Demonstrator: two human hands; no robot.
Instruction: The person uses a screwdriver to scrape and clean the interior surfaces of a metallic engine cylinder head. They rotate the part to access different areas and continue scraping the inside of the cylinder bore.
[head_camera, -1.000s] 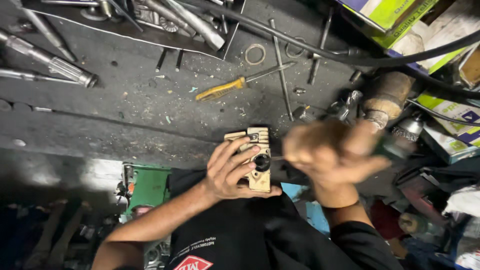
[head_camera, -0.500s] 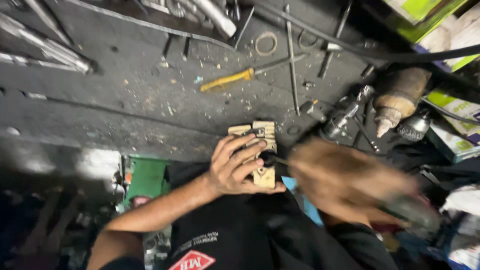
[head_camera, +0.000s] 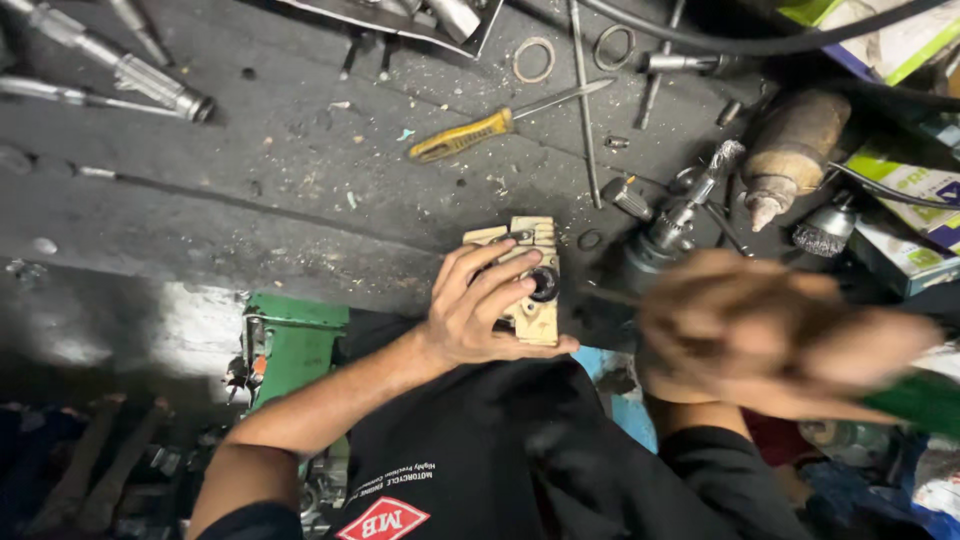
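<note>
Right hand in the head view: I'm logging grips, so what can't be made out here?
- Right hand: motion blur smears the fingers; its grip is unreadable.
- Green object beside it: blurred and cut by the right edge.
- Beige metal part: the left hand covers its left side.

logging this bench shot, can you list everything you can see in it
metal part: 1, beige, bench edge, held by the left hand
screwdriver: 1, yellow handle, bench centre
rings: 2, metal, top centre
rod: 1, thin grey, upright beside the screwdriver
wire brush: 1, grey, right side
boxes: several, green and white, right edge
green machine: 1, below the bench, left
bench: 1, dark, dirty
left hand: gripping the part
right hand: blurred, holding something green
</note>
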